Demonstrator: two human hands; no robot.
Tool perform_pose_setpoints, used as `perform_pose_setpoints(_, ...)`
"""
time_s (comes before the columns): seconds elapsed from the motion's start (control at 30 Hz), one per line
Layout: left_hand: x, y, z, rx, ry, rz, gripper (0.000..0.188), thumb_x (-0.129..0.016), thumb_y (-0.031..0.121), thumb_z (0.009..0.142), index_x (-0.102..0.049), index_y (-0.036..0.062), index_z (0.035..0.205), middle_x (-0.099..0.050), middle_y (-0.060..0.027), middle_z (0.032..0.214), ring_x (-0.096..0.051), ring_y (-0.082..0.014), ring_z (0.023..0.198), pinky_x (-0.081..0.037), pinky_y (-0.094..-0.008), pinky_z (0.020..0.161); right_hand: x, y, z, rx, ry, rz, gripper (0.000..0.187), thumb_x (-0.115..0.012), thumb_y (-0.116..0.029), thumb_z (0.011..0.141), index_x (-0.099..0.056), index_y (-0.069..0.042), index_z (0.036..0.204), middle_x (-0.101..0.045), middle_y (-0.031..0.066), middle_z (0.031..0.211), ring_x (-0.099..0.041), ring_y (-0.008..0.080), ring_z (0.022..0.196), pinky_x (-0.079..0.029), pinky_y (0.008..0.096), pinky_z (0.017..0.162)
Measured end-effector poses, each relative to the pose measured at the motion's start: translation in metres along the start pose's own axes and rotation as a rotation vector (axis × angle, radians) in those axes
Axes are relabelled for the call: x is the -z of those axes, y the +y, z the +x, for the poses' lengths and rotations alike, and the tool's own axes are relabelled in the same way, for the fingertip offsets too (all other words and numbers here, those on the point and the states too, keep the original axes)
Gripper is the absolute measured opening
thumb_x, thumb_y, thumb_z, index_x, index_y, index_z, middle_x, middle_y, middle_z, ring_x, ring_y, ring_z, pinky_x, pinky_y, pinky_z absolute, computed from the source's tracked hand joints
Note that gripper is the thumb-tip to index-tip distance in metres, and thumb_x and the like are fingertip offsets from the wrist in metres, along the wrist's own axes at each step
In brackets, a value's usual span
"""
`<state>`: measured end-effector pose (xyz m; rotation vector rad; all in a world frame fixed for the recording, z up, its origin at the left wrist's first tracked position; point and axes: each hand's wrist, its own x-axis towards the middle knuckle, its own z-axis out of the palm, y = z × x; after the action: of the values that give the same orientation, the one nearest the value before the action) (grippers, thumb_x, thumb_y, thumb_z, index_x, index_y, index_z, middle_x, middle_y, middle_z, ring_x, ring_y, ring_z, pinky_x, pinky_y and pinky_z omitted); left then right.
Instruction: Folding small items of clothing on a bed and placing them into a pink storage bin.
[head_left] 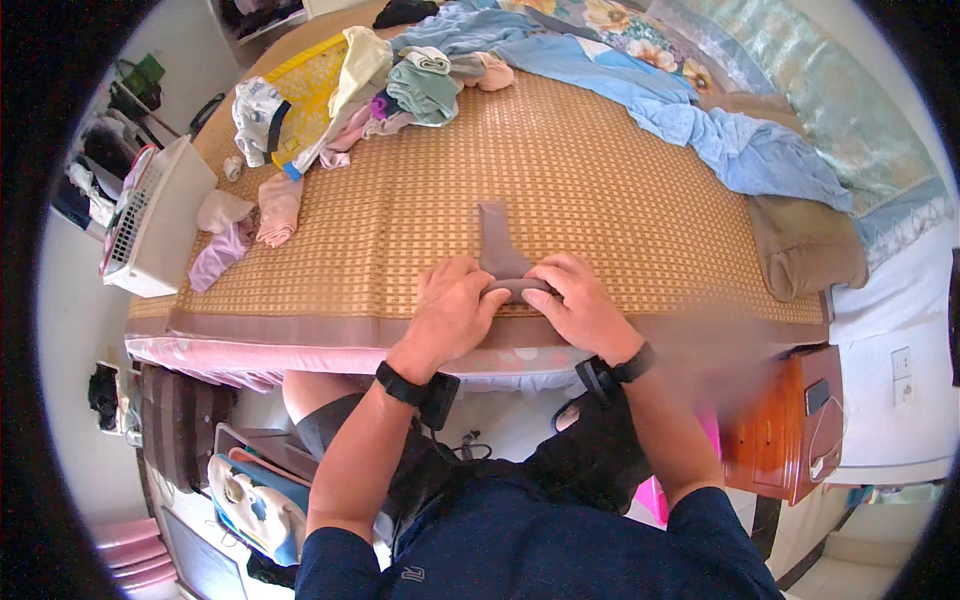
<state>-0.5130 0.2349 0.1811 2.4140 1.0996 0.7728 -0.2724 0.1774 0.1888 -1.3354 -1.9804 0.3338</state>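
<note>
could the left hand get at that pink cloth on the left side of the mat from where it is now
Probably yes. The woven mat lies bare between the left hand and the pink cloth, but the hand is gripping the grey sock and must let go first.

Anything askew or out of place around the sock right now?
Nothing odd at the grey sock: it lies flat on the woven mat, and the left hand and right hand grip its near end.

woven mat (560,170) on bed (300,352)
</note>
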Motion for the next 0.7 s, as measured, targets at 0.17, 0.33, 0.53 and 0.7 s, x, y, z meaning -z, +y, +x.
perform_pose_setpoints(0.17,-0.003,0.006,0.003,0.004,0.09,0.126,0.026,-0.075,0.034,0.103,-0.082,0.0094,0.103,-0.071,-0.0099,0.108,-0.067,-0.033,0.108,-0.046,-0.0507,0.097,-0.01,0.008,0.005,-0.079,0.031,0.013,0.03,-0.075,-0.027,0.101,-0.077,0.001,0.112,-0.072,0.0193,0.119,-0.066,0.0396,0.116,-0.053,0.0482,0.103)
perform_pose_setpoints(0.33,-0.007,0.012,0.004,0.009,0.169,0.18,0.022,-0.076,0.032,0.1,-0.081,0.0102,0.101,-0.072,-0.0108,0.103,-0.067,-0.0351,0.107,-0.046,-0.0512,0.098,-0.012,0.018,0.012,-0.053,0.013,0.004,0.031,-0.075,-0.028,0.1,-0.079,0.002,0.108,-0.072,0.0203,0.118,-0.066,0.0402,0.117,-0.053,0.0494,0.104)
perform_pose_setpoints(0.53,-0.01,0.004,0.003,-0.026,0.271,0.073,0.019,-0.081,0.023,0.097,-0.079,0.0082,0.109,-0.071,-0.0113,0.108,-0.068,-0.0353,0.105,-0.05,-0.0517,0.094,-0.012,0.015,0.019,-0.133,-0.042,-0.013,0.031,-0.076,-0.027,0.099,-0.076,0.002,0.111,-0.073,0.0207,0.12,-0.066,0.0406,0.119,-0.052,0.0487,0.105)
perform_pose_setpoints(0.7,-0.006,0.003,-0.004,-0.13,0.256,0.078,0.031,-0.085,0.017,0.092,-0.08,0.0087,0.121,-0.07,-0.0153,0.121,-0.068,-0.0373,0.11,-0.054,-0.0508,0.097,-0.02,0.008,0.014,-0.201,0.181,0.144,0.029,-0.081,-0.024,0.096,-0.073,-0.001,0.113,-0.073,0.0184,0.121,-0.066,0.0393,0.12,-0.052,0.0482,0.105)
